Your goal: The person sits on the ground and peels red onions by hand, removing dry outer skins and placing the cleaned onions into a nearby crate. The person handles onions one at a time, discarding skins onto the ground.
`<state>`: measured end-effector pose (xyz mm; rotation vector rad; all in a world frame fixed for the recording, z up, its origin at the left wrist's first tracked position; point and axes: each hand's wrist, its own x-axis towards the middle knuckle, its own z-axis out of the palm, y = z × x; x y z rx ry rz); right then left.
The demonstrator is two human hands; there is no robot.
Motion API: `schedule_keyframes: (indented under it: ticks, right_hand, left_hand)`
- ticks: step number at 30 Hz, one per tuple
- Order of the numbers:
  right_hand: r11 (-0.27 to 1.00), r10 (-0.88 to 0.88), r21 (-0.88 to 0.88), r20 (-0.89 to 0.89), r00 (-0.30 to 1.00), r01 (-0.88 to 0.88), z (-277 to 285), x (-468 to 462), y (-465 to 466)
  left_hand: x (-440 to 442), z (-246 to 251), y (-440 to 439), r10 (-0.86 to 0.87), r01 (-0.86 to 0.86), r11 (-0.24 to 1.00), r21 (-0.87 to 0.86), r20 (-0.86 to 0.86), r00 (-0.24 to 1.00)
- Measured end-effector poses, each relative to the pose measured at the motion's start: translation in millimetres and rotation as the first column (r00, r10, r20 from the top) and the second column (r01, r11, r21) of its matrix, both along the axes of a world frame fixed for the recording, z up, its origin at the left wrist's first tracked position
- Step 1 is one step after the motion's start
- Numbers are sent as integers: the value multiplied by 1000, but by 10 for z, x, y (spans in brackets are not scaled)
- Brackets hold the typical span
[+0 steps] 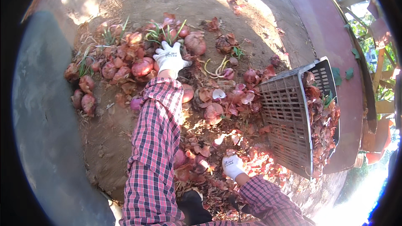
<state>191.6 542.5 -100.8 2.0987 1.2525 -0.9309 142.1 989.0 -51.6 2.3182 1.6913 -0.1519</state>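
My left hand (171,58), in a white glove, reaches into a heap of red onions (143,66) with its fingers spread, palm down. A sprouted onion (171,34) with green shoots lies just beyond its fingertips, and a large onion (195,43) is at its right. Whatever is under the palm is hidden. Lower down, my right hand (233,166), gloved too, is low over loose onion skins (260,160). Its fingers look curled, with a bit of reddish skin at the tips; the grip is not clear. Another onion (214,113) lies among skins between the hands.
A dark plastic crate (285,117) lies tipped on its side at the right, filled with onion skins (320,125). Behind it is a reddish panel (333,34). A grey surface (47,116) borders the dirt ground at the left. My shoe (193,205) shows at the bottom.
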Motion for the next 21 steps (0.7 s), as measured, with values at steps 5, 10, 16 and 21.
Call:
schedule_keyframes:
  ticks: [5,10,16,21]
  right_hand:
    - [997,75,17,-28,997,-75,116,5,59]
    - [994,56,-90,-88,995,-64,147,38,116]
    - [994,90,-51,-85,992,-95,146,44,100]
    - [986,168,23,-121,978,-166,223,89,92]
  left_hand:
    - [109,-181,-232,-214,218,969,114,-49,976]
    - [-278,-363,-619,-268,116,925,362,403,875]
    - [-646,224,-705,-115,-169,966,193,915,388]
    - [-459,1371,-1054,-223,-129,958,255,950,220]
